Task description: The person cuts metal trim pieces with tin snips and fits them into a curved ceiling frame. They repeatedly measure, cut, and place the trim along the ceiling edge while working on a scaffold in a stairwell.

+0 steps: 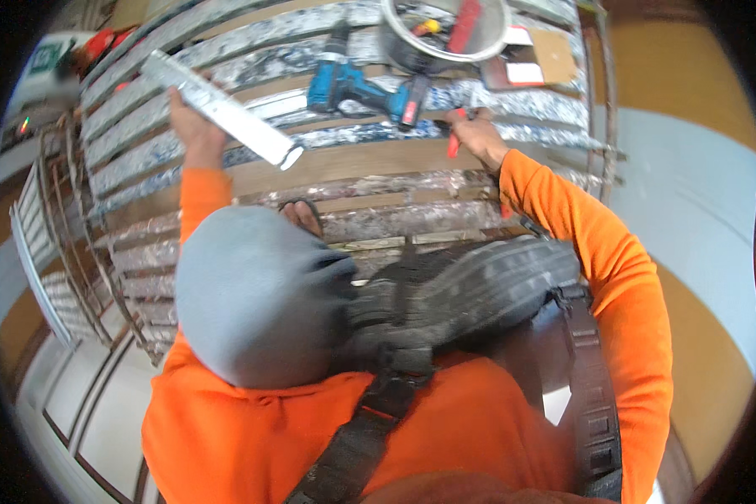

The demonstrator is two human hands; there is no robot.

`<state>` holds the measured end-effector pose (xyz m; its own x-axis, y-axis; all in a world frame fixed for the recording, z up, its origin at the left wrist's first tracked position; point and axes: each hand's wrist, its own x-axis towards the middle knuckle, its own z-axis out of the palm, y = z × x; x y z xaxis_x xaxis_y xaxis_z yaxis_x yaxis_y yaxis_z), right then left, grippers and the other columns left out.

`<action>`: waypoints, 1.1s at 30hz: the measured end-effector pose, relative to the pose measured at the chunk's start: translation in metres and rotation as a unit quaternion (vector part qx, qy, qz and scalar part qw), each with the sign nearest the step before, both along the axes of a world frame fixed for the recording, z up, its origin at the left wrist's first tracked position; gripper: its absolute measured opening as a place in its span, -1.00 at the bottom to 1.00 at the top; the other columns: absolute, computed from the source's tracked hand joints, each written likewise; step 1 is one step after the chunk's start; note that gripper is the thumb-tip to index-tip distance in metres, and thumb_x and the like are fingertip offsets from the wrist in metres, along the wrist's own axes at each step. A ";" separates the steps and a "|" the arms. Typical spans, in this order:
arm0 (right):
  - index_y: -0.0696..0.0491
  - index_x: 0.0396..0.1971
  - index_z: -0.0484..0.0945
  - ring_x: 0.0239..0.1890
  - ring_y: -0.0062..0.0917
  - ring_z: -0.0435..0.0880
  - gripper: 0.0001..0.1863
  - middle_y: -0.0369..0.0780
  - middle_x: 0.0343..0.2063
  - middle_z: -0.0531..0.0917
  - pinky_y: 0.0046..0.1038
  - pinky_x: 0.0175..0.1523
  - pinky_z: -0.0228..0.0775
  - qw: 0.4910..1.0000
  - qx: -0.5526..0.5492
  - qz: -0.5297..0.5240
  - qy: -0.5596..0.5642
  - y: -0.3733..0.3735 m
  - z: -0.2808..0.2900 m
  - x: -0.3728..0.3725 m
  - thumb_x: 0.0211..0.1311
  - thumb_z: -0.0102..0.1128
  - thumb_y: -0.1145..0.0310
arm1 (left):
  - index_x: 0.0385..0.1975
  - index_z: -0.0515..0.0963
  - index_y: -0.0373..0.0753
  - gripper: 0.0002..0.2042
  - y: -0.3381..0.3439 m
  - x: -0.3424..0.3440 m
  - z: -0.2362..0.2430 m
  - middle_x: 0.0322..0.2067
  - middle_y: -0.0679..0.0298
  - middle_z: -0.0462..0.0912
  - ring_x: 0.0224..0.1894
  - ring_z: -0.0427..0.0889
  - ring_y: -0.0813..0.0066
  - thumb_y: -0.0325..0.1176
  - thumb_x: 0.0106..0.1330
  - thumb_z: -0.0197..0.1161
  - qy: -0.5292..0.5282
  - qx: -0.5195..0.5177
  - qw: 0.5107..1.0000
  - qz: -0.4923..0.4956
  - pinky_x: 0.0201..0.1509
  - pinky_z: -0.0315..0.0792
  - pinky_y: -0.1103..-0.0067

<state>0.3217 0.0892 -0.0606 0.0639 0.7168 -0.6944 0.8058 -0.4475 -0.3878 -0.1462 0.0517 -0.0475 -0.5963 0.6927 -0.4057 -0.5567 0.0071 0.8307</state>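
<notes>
- A blue drill [357, 88] and a bucket [445, 34] lie on the paint-stained planks [378, 160]
- The left hand [195, 126] is raised, grasping a white tube [223, 109]
- The right hand [476, 134] grips a red tool [454, 143] beside the drill

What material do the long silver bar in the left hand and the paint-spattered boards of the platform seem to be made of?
The long silver bar in the left hand looks like metal, perhaps aluminium: pale grey, with straight edges, a dull sheen and an open, hollow-looking end. The paint-spattered boards look like wood: brown, bare surface shows between the white and grey splashes. Their finish is rough and unpainted beneath the splashes.
</notes>
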 end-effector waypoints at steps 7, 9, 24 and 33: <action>0.53 0.40 -0.07 0.10 -0.03 0.60 0.30 0.20 0.13 0.54 -0.06 0.12 0.48 0.972 -0.043 -0.231 0.020 0.032 -0.019 -0.032 0.11 0.19 -0.38 | 0.13 0.46 -0.23 -0.43 0.017 0.021 0.015 -0.24 0.13 0.65 -0.24 0.63 0.24 0.16 0.63 -0.27 -0.009 0.102 0.994 0.033 -0.07 0.57 0.18; 0.49 0.43 -0.16 0.06 -0.07 0.61 0.32 0.18 0.14 0.53 0.07 -0.04 0.48 0.974 -0.048 -0.212 0.060 0.037 -0.034 -0.020 0.12 0.17 -0.38 | 0.14 0.45 -0.23 -0.42 0.020 0.022 0.014 -0.28 0.17 0.64 -0.27 0.63 0.30 0.20 0.62 -0.22 -0.029 0.122 0.992 0.030 -0.13 0.59 0.29; 0.47 0.37 0.12 0.28 0.07 0.53 0.10 0.28 0.25 0.46 -0.16 0.34 0.37 0.990 0.032 -0.137 -0.017 0.061 -0.039 -0.025 0.17 0.19 -0.23 | 0.15 0.54 -0.21 -0.49 0.012 0.001 0.011 -0.24 0.24 0.67 -0.19 0.65 0.32 0.12 0.57 0.03 -0.003 0.077 0.995 0.060 -0.01 0.57 0.24; 0.26 0.43 0.09 0.38 0.14 0.40 0.00 0.27 0.35 0.31 -0.05 0.44 0.27 0.986 0.029 -0.077 -0.142 0.051 -0.004 -0.043 0.23 0.17 -0.17 | 0.11 0.51 -0.20 -0.54 0.018 -0.024 0.025 -0.21 0.20 0.60 -0.16 0.58 0.28 0.08 0.62 -0.07 -0.020 0.117 0.992 0.051 0.00 0.52 0.26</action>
<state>0.2789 0.1399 -0.0650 0.3616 0.7208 -0.5913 0.8098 -0.5571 -0.1838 -0.1703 0.0699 -0.0230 -0.6553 0.7071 -0.2659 -0.5775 -0.2420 0.7797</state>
